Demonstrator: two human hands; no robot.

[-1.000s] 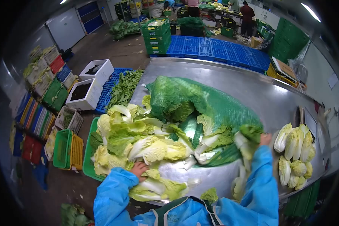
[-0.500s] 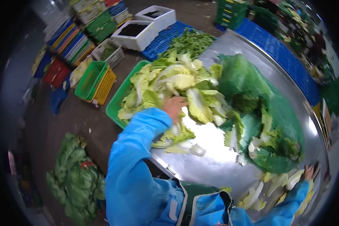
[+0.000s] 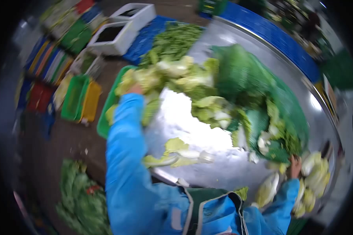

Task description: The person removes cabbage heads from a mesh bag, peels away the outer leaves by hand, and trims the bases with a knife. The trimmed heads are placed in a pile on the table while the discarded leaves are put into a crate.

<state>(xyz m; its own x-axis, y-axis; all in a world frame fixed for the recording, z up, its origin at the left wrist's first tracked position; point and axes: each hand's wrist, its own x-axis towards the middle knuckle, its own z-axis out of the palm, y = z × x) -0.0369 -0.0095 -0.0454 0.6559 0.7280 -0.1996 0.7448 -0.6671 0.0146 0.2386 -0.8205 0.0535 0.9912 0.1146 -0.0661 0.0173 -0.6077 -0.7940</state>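
My left hand (image 3: 135, 89) is among pale yellow-green napa cabbage leaves (image 3: 147, 79) at the green crate (image 3: 104, 122) on the left; leaves and blur hide its fingers. More loose leaves (image 3: 180, 152) lie on the metal table (image 3: 172, 105). My right hand (image 3: 295, 167) is at the lower edge of a green mesh bag (image 3: 276, 154), its fingers closed on the mesh. Cabbage and leafy pieces show in the bag's mouth. Beside that hand are several trimmed napa cabbages (image 3: 317, 174), and another cabbage (image 3: 267, 190) lies to its left.
Leafy greens (image 3: 172, 41) are heaped beyond the crate. White foam boxes (image 3: 111, 38) with dark contents stand farther back. Green and yellow baskets (image 3: 75, 98) sit on the floor at left, near a large bundle of greens (image 3: 82, 199). A blue pallet (image 3: 262, 33) borders the table's far side.
My left hand has moved left with leaves toward the crate, baring more metal. My right hand has gone from the cabbages at the table's right edge to the mesh bag. The view has shifted.
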